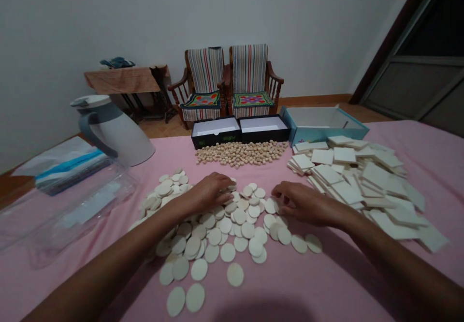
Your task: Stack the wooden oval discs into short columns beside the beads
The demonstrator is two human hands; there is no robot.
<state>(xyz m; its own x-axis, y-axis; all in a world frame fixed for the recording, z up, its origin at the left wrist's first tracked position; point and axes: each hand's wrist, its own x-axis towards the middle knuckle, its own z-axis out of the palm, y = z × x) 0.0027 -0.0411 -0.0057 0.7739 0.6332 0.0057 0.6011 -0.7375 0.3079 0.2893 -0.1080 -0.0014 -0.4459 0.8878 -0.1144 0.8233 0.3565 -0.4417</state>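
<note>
Many pale round wooden discs (239,215) lie in a loose, spread heap on the pink cloth in front of me. My left hand (212,190) rests over the heap's middle, fingers curved and thumb apart, with discs under and beside the fingertips. At the right edge of the heap is my right hand (302,202), its fingers bent and apart, touching discs there. No disc is plainly gripped in either hand, though the undersides of both are hidden. Several single discs, such as one disc (235,274), lie nearer to me.
Small wooden beads (241,153) lie in front of two black boxes (216,140). Square wooden tiles (346,186) are piled at right, before a light-blue box (328,135). At left are a white-grey jug (121,133), a clear plastic tray (87,213) and a blue-and-white packet (72,172).
</note>
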